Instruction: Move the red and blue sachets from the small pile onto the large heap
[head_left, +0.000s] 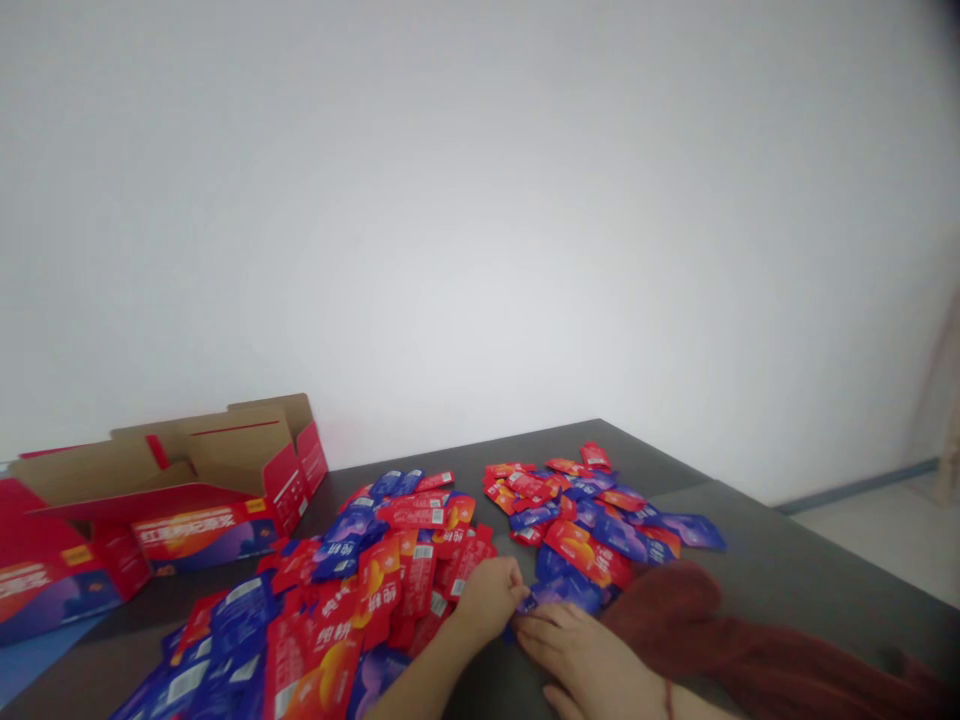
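My left hand [491, 600] has its fingers closed at the edge of a blue sachet [529, 602], between two heaps. Beside it, my right hand [574, 650] lies palm down with fingers stretched out, touching the same sachet. The larger heap of red and blue sachets [337, 630] spreads to the left of my left hand. A smaller heap of red and blue sachets [592, 530] lies beyond my right hand. What is under my right palm is hidden.
Open red cardboard boxes [210, 500] stand at the left against the white wall. A brown cloth [735, 640] lies right of my right hand on the dark table [795, 570]. Something light blue [45, 660] shows at the lower left.
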